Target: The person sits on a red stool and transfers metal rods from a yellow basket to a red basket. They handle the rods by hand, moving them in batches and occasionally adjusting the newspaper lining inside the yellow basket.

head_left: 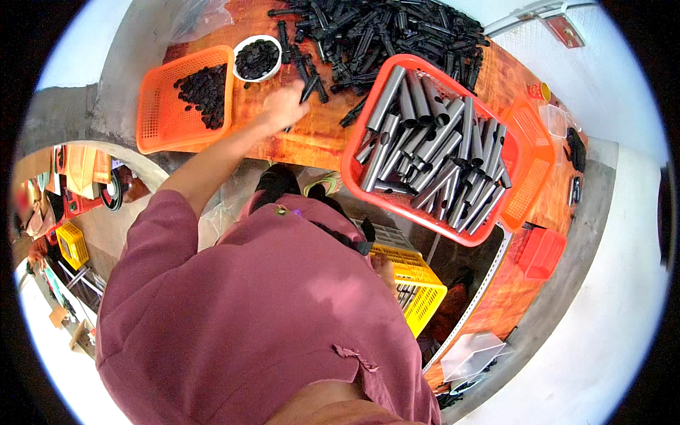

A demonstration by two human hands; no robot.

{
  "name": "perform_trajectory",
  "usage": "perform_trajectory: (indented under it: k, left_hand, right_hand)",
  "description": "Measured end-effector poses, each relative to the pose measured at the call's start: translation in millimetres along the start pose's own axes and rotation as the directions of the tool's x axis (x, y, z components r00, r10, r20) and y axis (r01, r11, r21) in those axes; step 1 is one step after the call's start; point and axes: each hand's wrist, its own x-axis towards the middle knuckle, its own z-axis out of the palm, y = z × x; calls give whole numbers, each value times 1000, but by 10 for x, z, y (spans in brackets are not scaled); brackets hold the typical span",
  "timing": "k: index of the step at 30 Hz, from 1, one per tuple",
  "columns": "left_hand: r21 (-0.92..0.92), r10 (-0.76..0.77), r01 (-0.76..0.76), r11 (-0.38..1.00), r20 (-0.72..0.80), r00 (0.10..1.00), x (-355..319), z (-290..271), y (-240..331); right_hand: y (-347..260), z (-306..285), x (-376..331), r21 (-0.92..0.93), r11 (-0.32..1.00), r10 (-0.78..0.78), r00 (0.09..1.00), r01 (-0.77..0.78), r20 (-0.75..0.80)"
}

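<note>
My left hand (285, 106) reaches over the front of the wooden table, somewhat blurred. Its fingers are closed around a dark, slim black plastic part (309, 89) that sticks out past the fingertips. More such black plastic parts (382, 32) lie heaped beyond it. To the hand's left stand a white bowl (236, 65) of small black discs and an orange basket (149, 106) with more black discs. On the right a red basket (350, 159) holds several shiny metal tubes (418, 99). My right hand (384, 270) shows only partly, low beside a yellow crate (427, 301); its fingers are mostly hidden.
Orange baskets (542, 166) are beside the red basket, and a red tray (544, 253) lies farther down the right side. A clear plastic box (473, 356) is at the lower right. Another yellow crate (73, 245) sits at the far left. A wall borders the table.
</note>
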Motion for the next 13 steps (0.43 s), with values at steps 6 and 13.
perform_trajectory:
  k: [6,13]
  left_hand:
    - [-171,91,-137,976,-250,964,1545,-264,845]
    - [-493,120,-317,810,-389,913,1941,-167,1494]
  right_hand:
    - [-922,306,-652,-399,916,-34,999,48,42]
    - [-348,-175,-810,718,543,338,896,-436,289]
